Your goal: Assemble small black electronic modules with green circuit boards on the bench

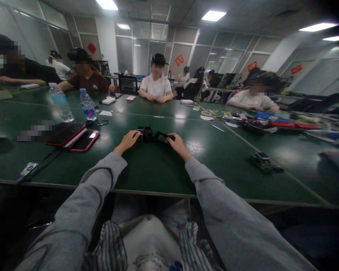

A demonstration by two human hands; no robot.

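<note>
My right hand (177, 143) is closed on the near right end of a flat black device (162, 138) with a small screen, tilted just above or on the green table. My left hand (127, 140) reaches in from the other side, its fingers curled against a small dark boxy device (140, 131) with a lighter edge. Beside that stands a second small black boxy device (148, 132), between my two hands. Fingertips partly hide the left device, and details on all three are too small to read.
The green table (158, 171) carries two water bottles (88, 106), a red-edged phone (84, 140) and a red-edged dark case (66, 133) at left. Cables and tools (260, 122) lie at right, near a small circuit-board device (263, 161). Several people sit around, one opposite (157, 84).
</note>
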